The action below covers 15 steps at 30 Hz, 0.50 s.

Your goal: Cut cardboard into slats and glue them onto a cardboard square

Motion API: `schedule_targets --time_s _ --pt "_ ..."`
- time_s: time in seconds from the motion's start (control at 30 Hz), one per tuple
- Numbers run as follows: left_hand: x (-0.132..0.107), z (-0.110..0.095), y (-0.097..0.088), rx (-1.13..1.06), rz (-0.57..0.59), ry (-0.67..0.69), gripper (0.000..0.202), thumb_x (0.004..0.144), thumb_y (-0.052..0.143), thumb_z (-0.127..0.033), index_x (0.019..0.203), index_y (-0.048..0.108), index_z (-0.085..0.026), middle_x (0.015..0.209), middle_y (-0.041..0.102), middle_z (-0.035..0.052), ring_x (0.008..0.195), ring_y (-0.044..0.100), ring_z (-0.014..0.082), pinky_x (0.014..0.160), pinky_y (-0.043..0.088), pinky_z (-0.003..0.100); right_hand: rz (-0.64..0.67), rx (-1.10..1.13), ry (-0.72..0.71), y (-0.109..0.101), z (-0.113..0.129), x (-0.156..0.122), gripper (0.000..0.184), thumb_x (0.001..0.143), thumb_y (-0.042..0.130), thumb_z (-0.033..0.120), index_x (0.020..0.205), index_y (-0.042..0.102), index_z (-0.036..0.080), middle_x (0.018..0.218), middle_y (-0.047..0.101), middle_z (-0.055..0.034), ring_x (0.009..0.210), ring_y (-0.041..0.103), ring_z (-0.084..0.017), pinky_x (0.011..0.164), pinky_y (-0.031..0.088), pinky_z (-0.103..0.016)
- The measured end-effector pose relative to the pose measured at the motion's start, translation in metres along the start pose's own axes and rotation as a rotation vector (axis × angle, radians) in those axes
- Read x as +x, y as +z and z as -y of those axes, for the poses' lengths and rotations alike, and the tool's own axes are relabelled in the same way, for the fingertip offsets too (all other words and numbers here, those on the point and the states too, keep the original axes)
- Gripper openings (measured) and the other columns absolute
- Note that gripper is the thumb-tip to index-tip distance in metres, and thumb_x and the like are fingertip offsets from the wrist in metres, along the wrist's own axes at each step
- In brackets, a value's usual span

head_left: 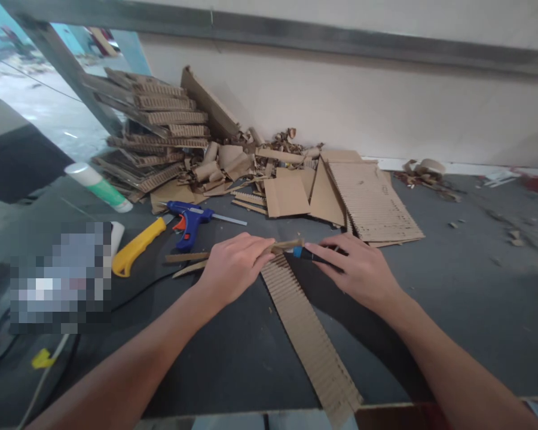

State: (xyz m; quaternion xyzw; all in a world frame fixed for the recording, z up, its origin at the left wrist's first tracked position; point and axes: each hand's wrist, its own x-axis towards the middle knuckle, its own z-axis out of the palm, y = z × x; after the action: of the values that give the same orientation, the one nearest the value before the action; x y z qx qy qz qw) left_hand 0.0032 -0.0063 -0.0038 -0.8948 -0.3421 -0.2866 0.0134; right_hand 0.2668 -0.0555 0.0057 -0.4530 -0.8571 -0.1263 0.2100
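My left hand point(237, 263) is closed in a pinch on a small cardboard piece point(288, 243) above the dark tabletop. My right hand point(358, 269) grips a slim black tool with a blue collar point(298, 252); its tip points left at the cardboard piece, and whether it is a knife or a pen I cannot tell. Below both hands a long corrugated cardboard strip point(311, 340) runs toward the table's front edge. Two thin cardboard slivers point(186, 258) lie left of my left hand, which partly covers them.
A blue glue gun point(188, 224), a yellow-handled cutter point(138, 246) and a white-green cylinder point(99, 187) lie at left, near cables. Behind are stacked cardboard panels point(168, 116), curled scraps point(226, 161) and a corrugated sheet point(376, 203). A metal bar point(269, 36) crosses above.
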Motion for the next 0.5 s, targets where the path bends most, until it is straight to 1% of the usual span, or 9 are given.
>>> schedule_targets --time_s 0.1,0.2,0.33,0.5 --pt "-0.001 0.0 0.0 -0.008 0.014 0.01 0.022 0.094 0.061 -0.024 0.111 0.071 -0.015 0.101 0.078 0.0069 0.088 0.072 0.0215 0.077 0.059 0.034 0.019 -0.028 -0.029 -0.002 0.005 0.001 0.026 0.095 0.059 0.021 0.118 0.07 0.026 0.103 0.074 -0.0061 0.089 0.066 -0.018 0.068 0.05 -0.027" --pt "-0.001 0.0 0.001 -0.014 0.017 0.05 0.021 0.094 0.06 -0.023 0.112 0.07 -0.015 0.102 0.077 0.008 0.09 0.072 0.0218 0.08 0.059 0.035 0.004 -0.047 -0.024 -0.004 0.009 0.002 0.026 0.095 0.059 0.02 0.118 0.07 0.026 0.101 0.074 -0.0059 0.089 0.065 -0.017 0.07 0.05 -0.027" --pt "-0.001 0.0 0.001 -0.018 0.021 0.081 0.022 0.095 0.059 -0.022 0.113 0.068 -0.014 0.104 0.076 0.0086 0.091 0.071 0.0218 0.08 0.059 0.035 -0.012 -0.097 -0.029 -0.006 0.011 0.002 0.026 0.095 0.06 0.019 0.117 0.071 0.027 0.1 0.074 -0.005 0.087 0.065 -0.017 0.067 0.049 -0.026" --pt "-0.002 0.001 0.0 -0.02 0.054 0.101 0.022 0.096 0.058 -0.021 0.114 0.067 -0.012 0.103 0.076 0.0097 0.09 0.07 0.0214 0.079 0.059 0.034 0.017 -0.101 -0.012 -0.006 0.012 0.001 0.025 0.095 0.06 0.02 0.116 0.071 0.027 0.098 0.073 -0.0052 0.086 0.064 -0.017 0.063 0.047 -0.026"
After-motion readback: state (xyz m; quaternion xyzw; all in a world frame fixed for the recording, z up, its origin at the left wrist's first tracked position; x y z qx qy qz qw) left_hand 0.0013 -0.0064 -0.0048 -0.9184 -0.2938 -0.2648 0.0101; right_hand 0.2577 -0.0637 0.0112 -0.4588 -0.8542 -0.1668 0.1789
